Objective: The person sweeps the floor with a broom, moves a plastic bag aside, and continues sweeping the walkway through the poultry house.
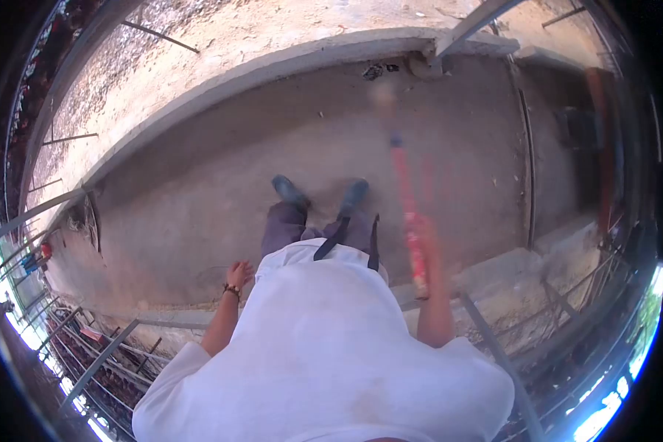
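Note:
My right hand (427,243) is wrapped round the red handle of a long-handled tool (403,177). Past a dark blue collar the shaft runs forward to a pale, smeared end near the floor, too blurred to name. My left hand (239,274) hangs beside my white shirt, fingers loosely apart, holding nothing. A dark bracelet circles that wrist. My dark shoes (353,195) stand on the grey concrete floor (199,214) between the two hands.
A low concrete curb (272,66) curves along the far side, with rough pale ground beyond. Small dark debris (373,71) lies near it. Metal bars (99,365) and wire cages line the left and rear. A reddish post (602,147) rises at the right.

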The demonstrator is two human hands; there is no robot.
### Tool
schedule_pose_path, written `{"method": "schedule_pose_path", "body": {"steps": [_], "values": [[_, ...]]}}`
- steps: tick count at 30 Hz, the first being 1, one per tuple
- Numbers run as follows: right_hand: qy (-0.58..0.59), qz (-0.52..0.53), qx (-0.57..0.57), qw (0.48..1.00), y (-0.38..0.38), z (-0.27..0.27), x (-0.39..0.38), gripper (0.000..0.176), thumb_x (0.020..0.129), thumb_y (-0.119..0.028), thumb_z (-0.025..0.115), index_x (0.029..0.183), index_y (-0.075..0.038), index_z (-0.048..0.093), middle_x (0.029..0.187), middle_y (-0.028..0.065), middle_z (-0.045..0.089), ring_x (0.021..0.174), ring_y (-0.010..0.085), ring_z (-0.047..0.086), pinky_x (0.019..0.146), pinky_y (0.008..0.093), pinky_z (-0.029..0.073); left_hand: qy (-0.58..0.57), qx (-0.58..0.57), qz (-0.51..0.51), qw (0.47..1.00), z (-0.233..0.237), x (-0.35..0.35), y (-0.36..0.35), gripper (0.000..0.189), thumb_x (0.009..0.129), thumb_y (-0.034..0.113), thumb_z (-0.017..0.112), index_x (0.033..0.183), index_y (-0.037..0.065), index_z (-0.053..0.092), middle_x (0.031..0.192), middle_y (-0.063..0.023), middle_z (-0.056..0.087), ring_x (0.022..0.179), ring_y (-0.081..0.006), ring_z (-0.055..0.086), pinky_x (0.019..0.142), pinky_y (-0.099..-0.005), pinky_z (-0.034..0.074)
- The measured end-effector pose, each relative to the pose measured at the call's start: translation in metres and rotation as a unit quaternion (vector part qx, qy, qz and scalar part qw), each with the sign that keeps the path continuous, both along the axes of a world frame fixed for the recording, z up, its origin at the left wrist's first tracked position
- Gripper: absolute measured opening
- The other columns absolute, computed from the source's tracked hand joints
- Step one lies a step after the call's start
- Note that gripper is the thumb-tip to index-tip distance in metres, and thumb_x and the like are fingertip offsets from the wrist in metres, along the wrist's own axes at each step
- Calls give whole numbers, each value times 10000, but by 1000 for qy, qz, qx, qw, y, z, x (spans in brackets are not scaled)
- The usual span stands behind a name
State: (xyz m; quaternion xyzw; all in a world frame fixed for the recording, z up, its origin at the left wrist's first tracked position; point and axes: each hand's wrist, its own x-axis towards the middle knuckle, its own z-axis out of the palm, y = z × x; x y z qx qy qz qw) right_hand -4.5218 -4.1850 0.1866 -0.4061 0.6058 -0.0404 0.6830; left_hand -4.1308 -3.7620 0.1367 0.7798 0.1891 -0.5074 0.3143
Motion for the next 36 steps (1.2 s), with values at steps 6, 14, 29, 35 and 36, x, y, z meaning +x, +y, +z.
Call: {"method": "schedule_pose_path", "body": {"steps": [6,14,29,35,36], "values": [[-164,128,139,968,71,-84,224,322,703,-111,691,999,-9,618,664,22,579,539,88,547,472,234,450,-41,-169,-136,975,24,126,-110,210,878,233,515,1040,102,547,876,-40,617,756,-145,602,614,-269,474],[98,-171,-77,977,8,-110,114,168,799,-168,563,882,-26,596,609,23,546,503,103,523,449,258,441,-73,32,-19,997,14,294,5,215,853,279,499,1008,154,580,884,-23,617,748,-146,588,623,-293,471],[-175,106,153,967,49,-168,389,389,714,-188,696,1052,-27,591,657,21,577,551,114,535,518,256,447,-161,-257,-219,928,46,373,-215,179,873,189,531,1014,92,580,823,-25,618,685,-120,581,615,-237,475],[100,-154,-46,982,-59,-129,166,385,769,-79,541,1150,-47,492,764,46,542,570,138,530,463,284,427,-97,-42,-45,993,36,342,-122,152,879,179,484,961,93,579,808,-25,618,655,-116,584,553,-254,474],[169,-176,-87,966,-65,-92,162,387,758,-47,525,1144,-43,494,728,32,529,529,137,514,435,280,413,-62,-1,-52,997,21,338,-94,153,878,178,471,956,100,578,807,-21,618,645,-117,585,540,-259,472]]}}
